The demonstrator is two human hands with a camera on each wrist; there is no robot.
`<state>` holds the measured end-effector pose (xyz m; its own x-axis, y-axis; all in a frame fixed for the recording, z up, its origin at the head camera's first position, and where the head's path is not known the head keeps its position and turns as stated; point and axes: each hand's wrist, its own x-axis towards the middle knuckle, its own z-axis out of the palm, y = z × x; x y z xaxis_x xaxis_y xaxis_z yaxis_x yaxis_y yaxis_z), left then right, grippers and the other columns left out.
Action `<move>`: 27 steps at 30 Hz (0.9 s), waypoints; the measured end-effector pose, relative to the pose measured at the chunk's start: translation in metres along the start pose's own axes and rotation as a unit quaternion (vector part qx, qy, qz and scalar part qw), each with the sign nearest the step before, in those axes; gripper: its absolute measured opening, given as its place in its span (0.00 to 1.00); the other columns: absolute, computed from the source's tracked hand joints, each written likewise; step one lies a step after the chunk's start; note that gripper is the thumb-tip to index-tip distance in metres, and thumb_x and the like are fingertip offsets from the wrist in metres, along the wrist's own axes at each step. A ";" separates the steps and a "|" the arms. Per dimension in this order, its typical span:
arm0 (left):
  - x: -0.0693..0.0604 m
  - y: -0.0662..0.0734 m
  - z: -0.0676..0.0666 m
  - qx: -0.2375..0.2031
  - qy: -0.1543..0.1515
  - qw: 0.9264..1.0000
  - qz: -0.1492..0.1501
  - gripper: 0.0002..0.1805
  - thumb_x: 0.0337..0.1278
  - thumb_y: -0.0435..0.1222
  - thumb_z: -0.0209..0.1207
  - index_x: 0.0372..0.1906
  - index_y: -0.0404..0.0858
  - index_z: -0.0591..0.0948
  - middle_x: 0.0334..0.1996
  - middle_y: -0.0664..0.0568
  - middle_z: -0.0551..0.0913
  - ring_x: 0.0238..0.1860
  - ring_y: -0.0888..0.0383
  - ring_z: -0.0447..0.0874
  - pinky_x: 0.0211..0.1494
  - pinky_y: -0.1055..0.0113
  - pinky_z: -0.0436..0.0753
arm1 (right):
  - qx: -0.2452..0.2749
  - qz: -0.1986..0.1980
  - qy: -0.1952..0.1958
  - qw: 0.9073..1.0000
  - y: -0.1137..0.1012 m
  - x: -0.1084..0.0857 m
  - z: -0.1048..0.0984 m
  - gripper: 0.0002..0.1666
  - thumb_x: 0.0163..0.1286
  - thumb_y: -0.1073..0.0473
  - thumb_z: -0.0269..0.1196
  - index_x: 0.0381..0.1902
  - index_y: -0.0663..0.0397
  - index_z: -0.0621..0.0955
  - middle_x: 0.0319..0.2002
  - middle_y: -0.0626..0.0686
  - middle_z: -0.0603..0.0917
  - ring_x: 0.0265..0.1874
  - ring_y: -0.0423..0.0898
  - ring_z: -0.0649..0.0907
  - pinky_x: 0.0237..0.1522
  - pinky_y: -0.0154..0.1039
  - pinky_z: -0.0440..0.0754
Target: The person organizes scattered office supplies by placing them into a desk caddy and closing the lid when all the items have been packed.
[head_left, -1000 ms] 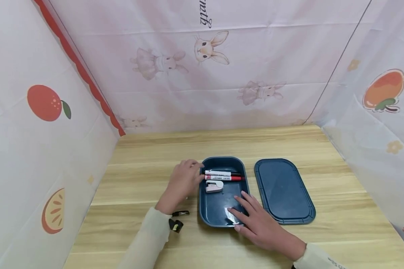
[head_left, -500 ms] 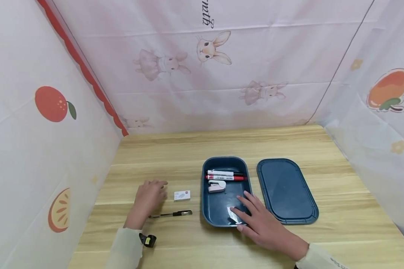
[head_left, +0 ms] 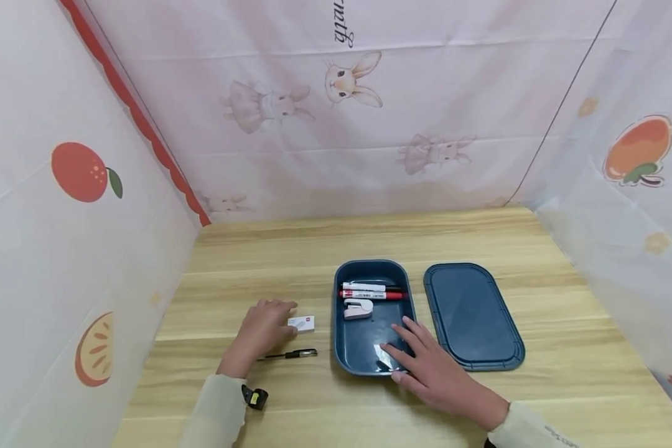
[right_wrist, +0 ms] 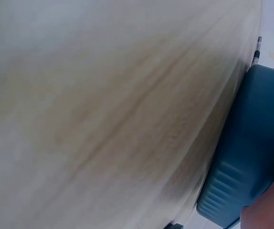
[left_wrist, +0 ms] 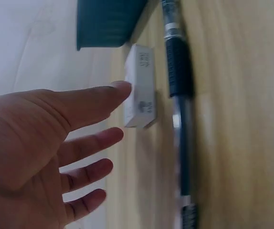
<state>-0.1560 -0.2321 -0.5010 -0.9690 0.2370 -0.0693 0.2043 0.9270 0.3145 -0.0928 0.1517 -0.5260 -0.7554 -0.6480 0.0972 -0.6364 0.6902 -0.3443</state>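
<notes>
My left hand is beside a small white box with a red mark, its thumb and fingers apart. The thumb lies close by the white box in the left wrist view; whether it touches is unclear. Nearer me lies a black-gripped pen, its left part behind the hand. My right hand rests with spread fingers over the near right rim of a blue plastic box. Inside sit a white-and-black marker, a white-and-red marker and a small white stapler.
Right of the blue box lies its flat blue lid on the wooden table. Printed cloth walls enclose the table at the back and both sides.
My left hand has drawn back left from the blue box, uncovering the white box and pen, then moved right again to the white box. The right hand has stayed put.
</notes>
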 end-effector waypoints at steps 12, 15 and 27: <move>-0.001 -0.003 0.010 0.015 0.009 1.000 0.000 0.21 0.48 0.40 0.76 0.51 0.47 0.88 0.48 0.52 0.88 0.43 0.53 0.77 0.46 0.55 0.75 | 0.001 0.004 -0.016 1.000 0.000 0.001 0.000 0.31 0.79 0.34 0.45 0.76 0.28 0.65 0.81 0.50 0.55 0.81 0.51 0.43 0.73 0.66 0.58; 0.000 -0.003 0.008 0.021 0.003 1.000 -0.009 0.21 0.49 0.39 0.75 0.51 0.47 0.87 0.49 0.52 0.87 0.44 0.53 0.77 0.47 0.55 0.75 | 0.000 0.005 -0.017 1.000 0.000 0.003 0.001 0.31 0.79 0.33 0.44 0.76 0.27 0.65 0.81 0.50 0.55 0.81 0.51 0.42 0.73 0.66 0.57; 0.001 -0.010 0.005 -0.016 0.012 0.999 -0.025 0.19 0.49 0.39 0.76 0.49 0.46 0.88 0.47 0.53 0.88 0.39 0.58 0.73 0.42 0.61 0.75 | 0.009 0.013 -0.018 1.000 0.000 0.004 -0.002 0.31 0.79 0.34 0.47 0.76 0.26 0.65 0.80 0.50 0.55 0.81 0.51 0.44 0.71 0.67 0.61</move>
<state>-0.1579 -0.2398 -0.5095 -0.9810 0.1837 -0.0631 0.1517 0.9273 0.3423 -0.0957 0.1497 -0.5237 -0.7650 -0.6417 0.0545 -0.6138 0.7010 -0.3630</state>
